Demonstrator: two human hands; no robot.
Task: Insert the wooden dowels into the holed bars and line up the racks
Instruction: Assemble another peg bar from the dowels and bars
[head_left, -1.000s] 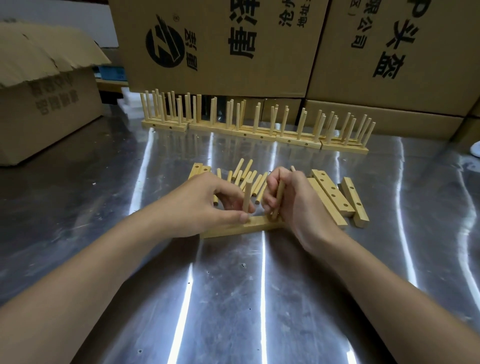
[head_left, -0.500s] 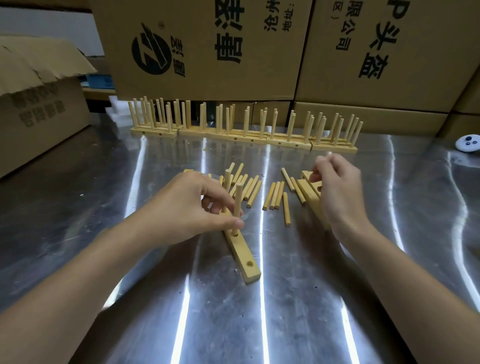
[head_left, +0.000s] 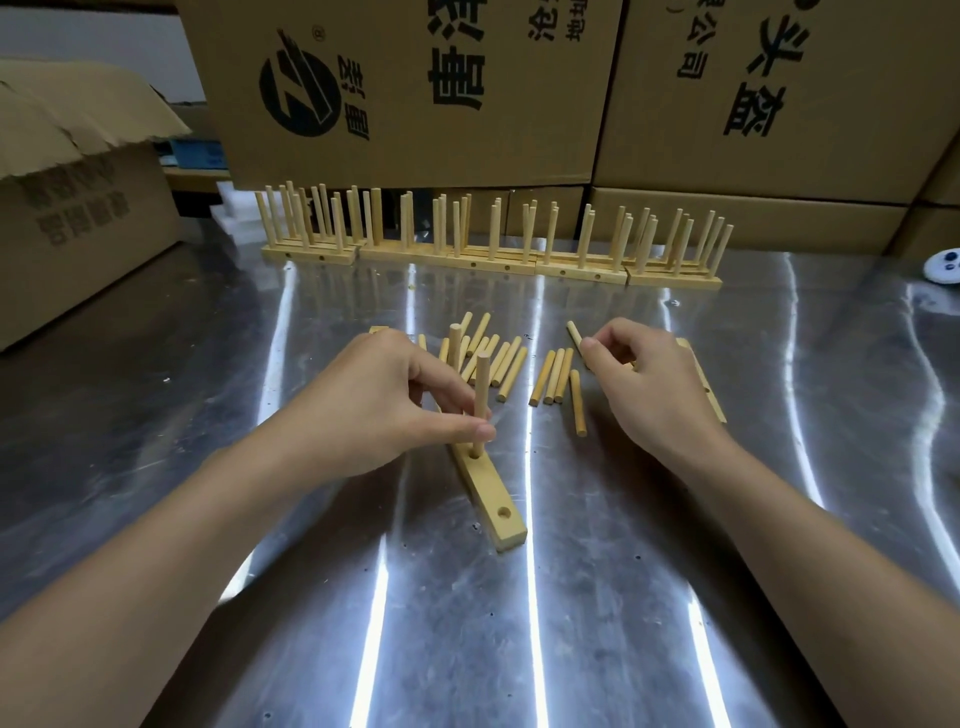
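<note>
A holed wooden bar (head_left: 491, 499) lies on the steel table, pointing toward me, with one empty hole near its front end. Two dowels stand upright in it. My left hand (head_left: 384, 400) pinches the nearer upright dowel (head_left: 482, 389) low down, just above the bar. My right hand (head_left: 649, 384) pinches a loose dowel (head_left: 574, 332) lying on the table. Several loose dowels (head_left: 556, 376) lie between my hands. More bars (head_left: 709, 389) lie partly hidden behind my right hand. Finished racks (head_left: 488, 260) stand in a row at the back.
Large cardboard boxes (head_left: 415, 88) wall off the back of the table, and an open box (head_left: 67, 208) stands at the left. A small white object (head_left: 943, 267) sits at the far right edge. Bare steel table (head_left: 467, 649) lies in front of me.
The bar has swung from lying crosswise to pointing toward me. My right hand has left the bar, moved right to the loose dowels and pinched one. My left hand keeps its hold on the upright dowel.
</note>
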